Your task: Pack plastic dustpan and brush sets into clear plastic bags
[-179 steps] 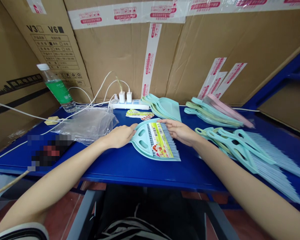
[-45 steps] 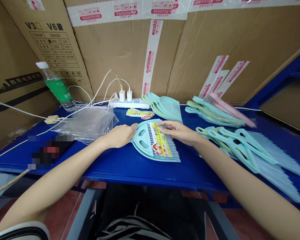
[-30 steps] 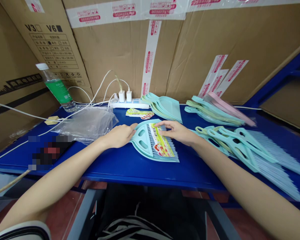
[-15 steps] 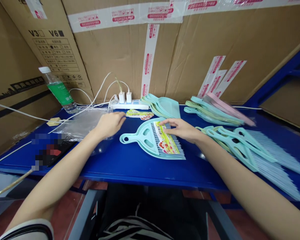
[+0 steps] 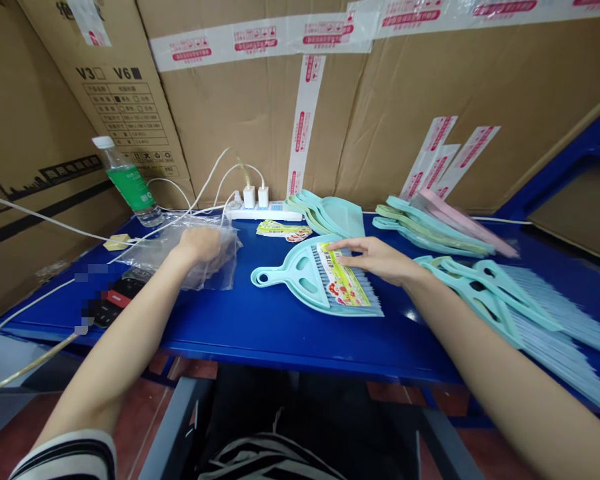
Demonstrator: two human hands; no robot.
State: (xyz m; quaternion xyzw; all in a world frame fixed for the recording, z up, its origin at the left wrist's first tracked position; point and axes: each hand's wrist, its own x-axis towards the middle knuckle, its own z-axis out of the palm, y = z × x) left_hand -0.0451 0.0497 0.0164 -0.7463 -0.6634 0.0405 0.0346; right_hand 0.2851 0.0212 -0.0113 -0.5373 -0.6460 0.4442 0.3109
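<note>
A light-blue dustpan [image 5: 275, 275] lies flat on the table, its handle pointing left. A small brush [image 5: 306, 275] with grey bristles rests in it, with a yellow printed label card [image 5: 344, 283] on top. My right hand [image 5: 383, 259] reaches over the bristles from the right, its index finger and thumb stretched out and touching the card. To the left, my left hand [image 5: 201, 245] is closed on a clear plastic bag [image 5: 220, 270] in a loose pile of bags. Its fingertips are hidden beneath the hand.
More label cards [image 5: 283, 230] lie behind the dustpan. Stacked dustpans [image 5: 343, 215] stand at the back, with others [image 5: 437, 230] further right. Several brushes [image 5: 500, 300] are piled at right. At left are a water bottle [image 5: 133, 187], a phone [image 5: 123, 297] and cables by a power strip [image 5: 267, 212].
My left hand has moved left from near the label cards onto the plastic bags and closed. My right hand stays on the label card. The whole view has shifted slightly.
</note>
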